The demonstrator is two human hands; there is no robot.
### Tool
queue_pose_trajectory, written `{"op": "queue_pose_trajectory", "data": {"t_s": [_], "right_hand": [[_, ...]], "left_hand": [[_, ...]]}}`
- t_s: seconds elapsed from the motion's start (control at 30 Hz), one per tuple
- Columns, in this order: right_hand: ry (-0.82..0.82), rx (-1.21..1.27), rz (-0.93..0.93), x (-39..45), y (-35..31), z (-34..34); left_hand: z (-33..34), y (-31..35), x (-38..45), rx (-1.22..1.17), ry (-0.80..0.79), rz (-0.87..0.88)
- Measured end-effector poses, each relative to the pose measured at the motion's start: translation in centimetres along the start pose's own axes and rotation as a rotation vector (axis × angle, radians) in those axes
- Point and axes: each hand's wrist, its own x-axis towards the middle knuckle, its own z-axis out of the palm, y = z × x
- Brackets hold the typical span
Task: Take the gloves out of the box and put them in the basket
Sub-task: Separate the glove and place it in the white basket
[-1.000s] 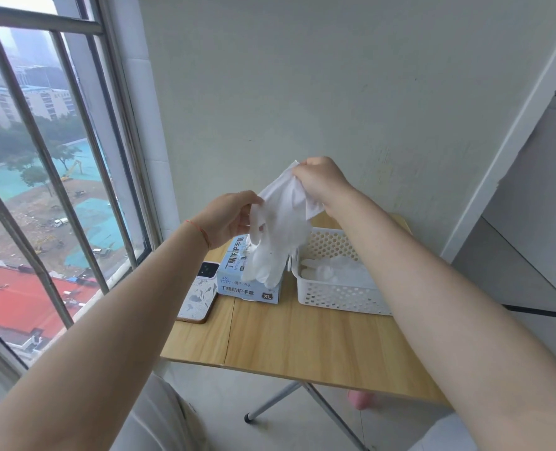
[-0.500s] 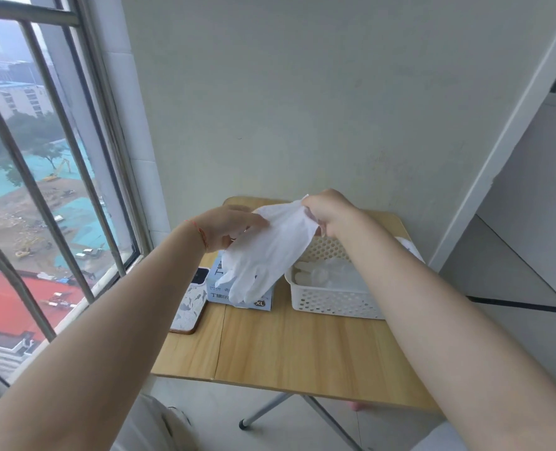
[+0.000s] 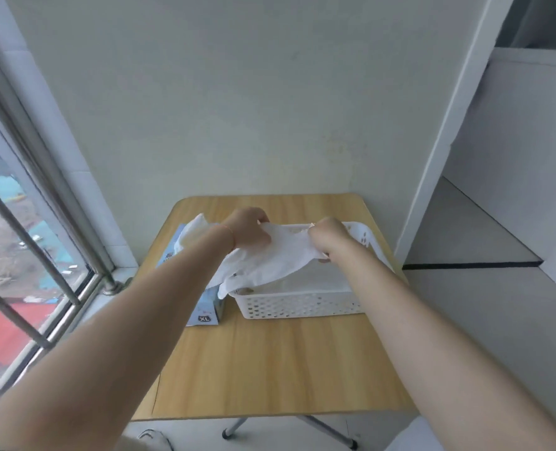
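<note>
Your left hand (image 3: 249, 231) and right hand (image 3: 327, 236) each pinch one end of a white glove (image 3: 270, 262), fingers curled onto the material. The glove hangs stretched between them over the left end of the white basket (image 3: 296, 307), its finger end drooping onto the basket's near-left rim. More white glove material (image 3: 193, 232) sticks up from the blue glove box (image 3: 206, 309), which stands just beside the basket on its left.

Treat the glove as very light, thin and limp. It will sag, fold and cling to itself, and it is likely to stretch rather than tear under gentle tension. Take hold at the cuff edge, where the material bunches and gives the firmest pinch. The loose finger end may snag on the rim, so lower it inside the wall before you let go.

The counter (image 3: 270, 362) is a small wood-grain folding top on metal legs, standing against a pale wall (image 3: 237, 109). A barred window (image 3: 26, 239) is on your left. A tiled floor (image 3: 481, 304) opens to your right.
</note>
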Motion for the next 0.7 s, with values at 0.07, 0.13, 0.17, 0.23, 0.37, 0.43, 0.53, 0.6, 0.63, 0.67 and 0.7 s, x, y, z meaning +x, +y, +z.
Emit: {"op": "queue_pose_trajectory", "data": {"t_s": [0.07, 0.13, 0.17, 0.23, 0.37, 0.43, 0.53, 0.6, 0.63, 0.67, 0.7], "right_hand": [[0.012, -0.115, -0.012, 0.1, 1.0, -0.6], [0.035, -0.210, -0.018, 0.2, 2.0, -1.3], [0.047, -0.257, -0.015, 0.2, 2.4, -1.5], [0.067, -0.359, -0.021, 0.2, 3.3, -1.7], [0.070, -0.473, -0.082, 0.2, 4.4, -1.2], [0.081, -0.517, -0.095, 0.3, 4.5, -1.1], [0.088, -0.543, -0.090, 0.5, 4.2, -1.1], [0.091, -0.560, -0.086, 0.4, 3.9, -1.3], [0.090, -0.564, -0.091, 0.4, 3.8, -1.4], [0.084, -0.565, -0.092, 0.4, 3.7, -1.5], [0.078, -0.568, -0.092, 0.2, 3.5, -1.5]], "left_hand": [[1.3, 0.6, 0.5, 0.046, -0.034, 0.021], [2.8, 1.1, 1.2, 0.107, -0.074, 0.045], [3.3, 1.3, 1.4, 0.138, -0.087, 0.057], [4.3, 1.6, 1.6, 0.204, -0.082, 0.086], [5.2, 1.5, 1.4, 0.350, -0.015, 0.152], [5.1, 1.4, 1.0, 0.388, 0.047, 0.151], [4.3, 1.6, 0.5, 0.490, 0.177, 0.150], [3.8, 1.9, 0.0, 0.573, 0.261, 0.151], [3.7, 2.0, -0.2, 0.583, 0.279, 0.142], [3.7, 2.1, -0.6, 0.571, 0.269, 0.129], [3.7, 2.3, -0.9, 0.555, 0.217, 0.115]]}}
